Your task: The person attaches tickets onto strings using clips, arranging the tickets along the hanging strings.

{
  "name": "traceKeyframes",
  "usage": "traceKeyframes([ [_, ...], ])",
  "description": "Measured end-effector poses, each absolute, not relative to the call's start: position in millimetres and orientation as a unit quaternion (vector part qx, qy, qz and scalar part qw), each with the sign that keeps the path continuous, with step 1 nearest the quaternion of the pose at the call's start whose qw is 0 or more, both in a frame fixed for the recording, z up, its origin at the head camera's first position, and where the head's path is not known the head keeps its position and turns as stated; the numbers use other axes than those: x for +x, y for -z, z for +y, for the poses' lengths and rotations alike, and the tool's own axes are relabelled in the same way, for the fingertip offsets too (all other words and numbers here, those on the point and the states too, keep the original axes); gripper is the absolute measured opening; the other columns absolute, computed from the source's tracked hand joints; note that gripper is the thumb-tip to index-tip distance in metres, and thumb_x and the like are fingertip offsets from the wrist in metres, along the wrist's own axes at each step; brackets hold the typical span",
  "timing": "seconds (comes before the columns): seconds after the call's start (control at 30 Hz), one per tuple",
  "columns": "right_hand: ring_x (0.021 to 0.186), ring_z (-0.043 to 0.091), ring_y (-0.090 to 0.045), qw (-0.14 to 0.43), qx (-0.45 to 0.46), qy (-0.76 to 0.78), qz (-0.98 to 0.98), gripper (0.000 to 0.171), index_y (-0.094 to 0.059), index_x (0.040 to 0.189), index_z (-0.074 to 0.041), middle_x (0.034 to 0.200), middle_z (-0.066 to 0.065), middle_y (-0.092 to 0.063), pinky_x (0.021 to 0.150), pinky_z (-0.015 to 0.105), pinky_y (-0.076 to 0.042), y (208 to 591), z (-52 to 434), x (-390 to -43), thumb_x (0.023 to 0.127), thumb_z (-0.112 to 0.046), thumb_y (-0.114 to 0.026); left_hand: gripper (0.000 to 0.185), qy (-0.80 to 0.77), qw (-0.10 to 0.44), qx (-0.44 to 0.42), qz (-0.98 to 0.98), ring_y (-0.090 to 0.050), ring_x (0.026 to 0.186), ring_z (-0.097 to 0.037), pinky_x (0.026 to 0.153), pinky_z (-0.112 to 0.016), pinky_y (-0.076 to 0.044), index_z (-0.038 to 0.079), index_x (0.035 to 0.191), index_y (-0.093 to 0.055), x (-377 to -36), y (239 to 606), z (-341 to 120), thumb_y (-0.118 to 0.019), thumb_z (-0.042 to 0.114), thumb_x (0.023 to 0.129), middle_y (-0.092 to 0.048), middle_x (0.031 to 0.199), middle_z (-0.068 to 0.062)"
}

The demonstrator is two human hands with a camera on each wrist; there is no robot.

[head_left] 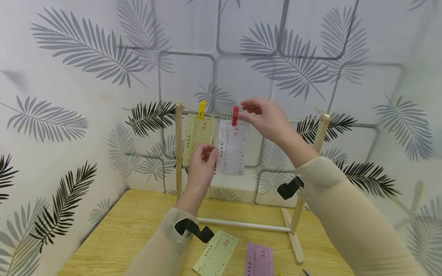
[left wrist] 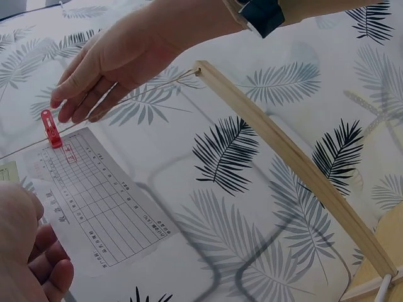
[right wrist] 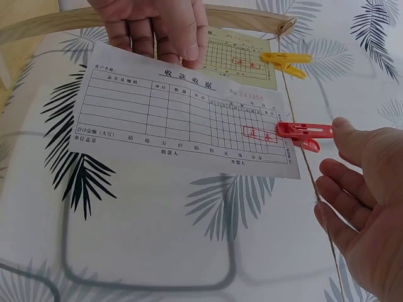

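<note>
A white printed slip [head_left: 232,147] hangs from the string of a wooden rack [head_left: 178,145], held there by a red clip [head_left: 235,115]. My left hand [head_left: 210,151] pinches the slip's lower left edge; its fingers [right wrist: 157,34] lie on the paper. My right hand [head_left: 246,109] hovers just right of the red clip [right wrist: 302,131] with its fingers loosely spread, and the thumb tip [right wrist: 345,129] is at the clip's end. To the left, a yellow clip [head_left: 202,109] holds a yellow-green slip [head_left: 198,136] on the same string.
On the wooden table [head_left: 138,222] below lie a green slip [head_left: 216,253] and a purple slip [head_left: 259,260], in front of the rack's white crossbar [head_left: 245,225]. The rack's right post [head_left: 319,134] stands beside my right forearm. Leaf-patterned walls close in behind and on both sides.
</note>
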State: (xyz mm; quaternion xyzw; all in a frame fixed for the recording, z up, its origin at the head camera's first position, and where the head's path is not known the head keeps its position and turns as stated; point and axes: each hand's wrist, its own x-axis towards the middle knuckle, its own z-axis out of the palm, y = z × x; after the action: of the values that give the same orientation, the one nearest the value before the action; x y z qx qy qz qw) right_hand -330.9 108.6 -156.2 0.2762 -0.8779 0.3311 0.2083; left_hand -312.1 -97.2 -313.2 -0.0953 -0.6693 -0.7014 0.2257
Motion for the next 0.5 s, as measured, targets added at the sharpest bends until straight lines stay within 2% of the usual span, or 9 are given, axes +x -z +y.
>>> traceKeyframes([
  [0.33, 0.146, 0.030, -0.055, 0.221, 0.286, -0.361, -0.860, 0.045, -0.067, 0.150, -0.015, 0.153, 0.005, -0.065, 0.118, 0.053, -0.046, 177.2, 122.2, -312.4, 0.109, -0.030, -0.075, 0.017, 0.721, 0.213, -0.100, -0.651, -0.068, 0.098, -0.029, 0.080, -0.027, -0.055, 0.005, 0.128, -0.066, -303.2, 323.2, -105.4, -0.065, 0.012, 0.113, -0.069, 0.110, -0.015],
  [0.5, 0.148, 0.029, -0.054, 0.222, 0.286, -0.375, -0.854, 0.044, -0.067, 0.149, -0.017, 0.152, 0.003, -0.065, 0.121, 0.052, -0.044, 184.7, 127.3, -307.7, 0.108, -0.030, -0.076, 0.019, 0.718, 0.212, -0.109, -0.654, -0.068, 0.097, -0.029, 0.080, -0.030, -0.056, 0.003, 0.130, -0.065, -299.3, 327.1, -108.4, -0.064, 0.014, 0.114, -0.068, 0.113, -0.020],
])
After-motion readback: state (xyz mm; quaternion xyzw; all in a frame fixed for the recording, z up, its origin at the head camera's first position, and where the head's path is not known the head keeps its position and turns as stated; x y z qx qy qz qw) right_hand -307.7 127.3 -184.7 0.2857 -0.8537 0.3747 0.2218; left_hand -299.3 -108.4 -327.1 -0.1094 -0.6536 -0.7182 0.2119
